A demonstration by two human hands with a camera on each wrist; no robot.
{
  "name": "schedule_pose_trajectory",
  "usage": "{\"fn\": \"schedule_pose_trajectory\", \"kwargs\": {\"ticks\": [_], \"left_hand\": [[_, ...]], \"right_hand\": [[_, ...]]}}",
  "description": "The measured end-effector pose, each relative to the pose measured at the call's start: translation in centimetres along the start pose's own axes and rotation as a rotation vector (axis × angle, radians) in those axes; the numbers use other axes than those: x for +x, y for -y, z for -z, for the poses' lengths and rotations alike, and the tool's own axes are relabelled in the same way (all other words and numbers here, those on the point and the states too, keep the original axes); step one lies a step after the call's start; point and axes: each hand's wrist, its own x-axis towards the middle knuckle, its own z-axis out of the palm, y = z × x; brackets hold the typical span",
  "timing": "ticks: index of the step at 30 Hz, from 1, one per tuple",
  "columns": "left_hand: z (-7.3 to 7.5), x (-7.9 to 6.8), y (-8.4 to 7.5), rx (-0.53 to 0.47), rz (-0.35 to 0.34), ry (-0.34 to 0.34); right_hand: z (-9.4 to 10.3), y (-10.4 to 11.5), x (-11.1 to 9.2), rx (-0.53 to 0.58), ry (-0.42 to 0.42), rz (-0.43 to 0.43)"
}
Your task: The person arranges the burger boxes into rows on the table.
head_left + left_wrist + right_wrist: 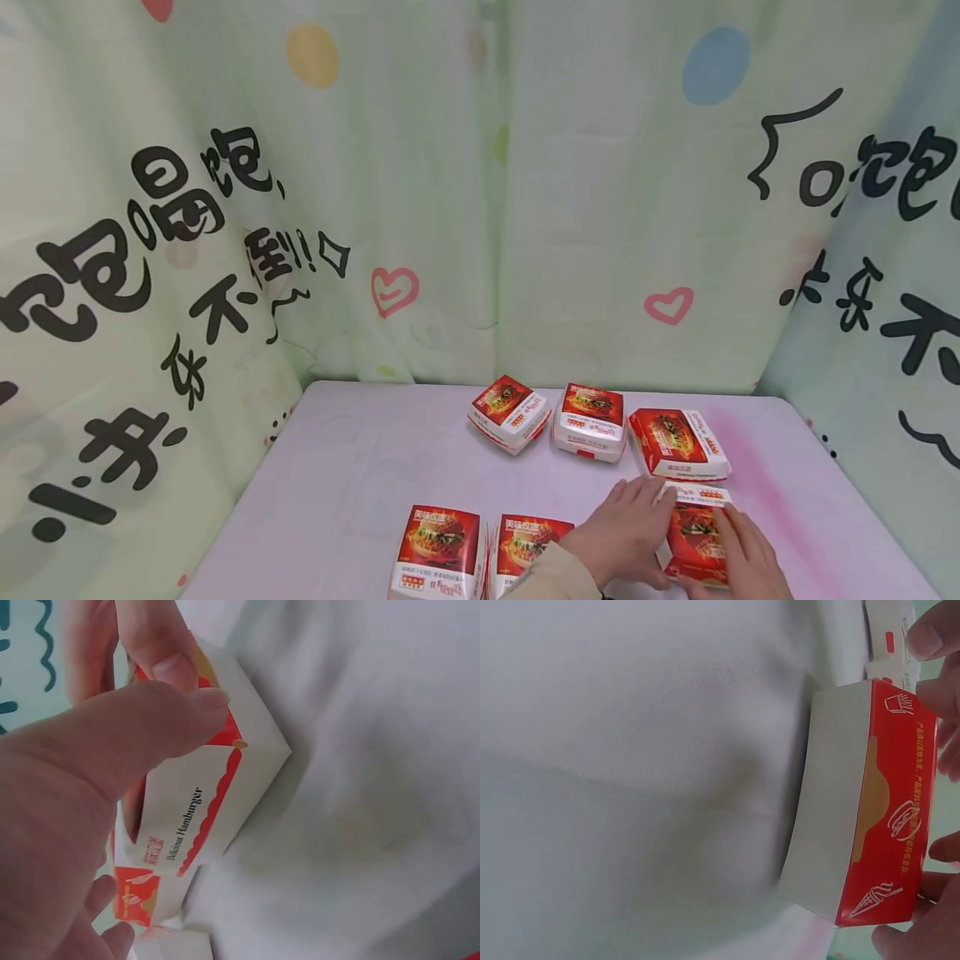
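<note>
Red-and-white front pair (438, 542): two boxes side by side, probably done.
Back row (588, 408): three boxes, differently angled, perhaps left to square up.
Left hand (622, 529): I see it gripping the held box's left side.
Held box (697, 537): front right on the table (322, 500), unreleased; white band points away, long axis (my guess) front to back.
Right hand (750, 554): gripping its right side.

L sleeve (553, 577) is cream w/ dk strip (606, 595) at edge.
</note>
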Motion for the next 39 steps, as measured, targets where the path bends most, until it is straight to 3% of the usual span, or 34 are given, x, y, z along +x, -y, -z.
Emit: {"fn": "schedule_pose_trajectory", "kwargs": {"ticks": [8,15,25,32,39], "left_hand": [[-0.2,0.7,-0.2,0.001,0.006,0.052],[-0.2,0.9,-0.3,0.047,0.037,-0.037],[-0.3,1.2,-0.1,-0.034,0.077,-0.006],[-0.7,1.4,0.0,-0.039,0.109,0.01],[-0.4,1.1,-0.3,-0.007,0.144,-0.019]], "right_hand": [[-0.5,0.1,0.0,0.019,0.059,-0.045],[-0.5,0.5,0.2,0.045,0.114,-0.071],[-1.0,0.4,0.4,0.027,0.065,-0.046],[-0.9,0.6,0.1,0.017,0.041,-0.033],[-0.3,1.3,0.2,0.019,0.1,-0.112]]}}
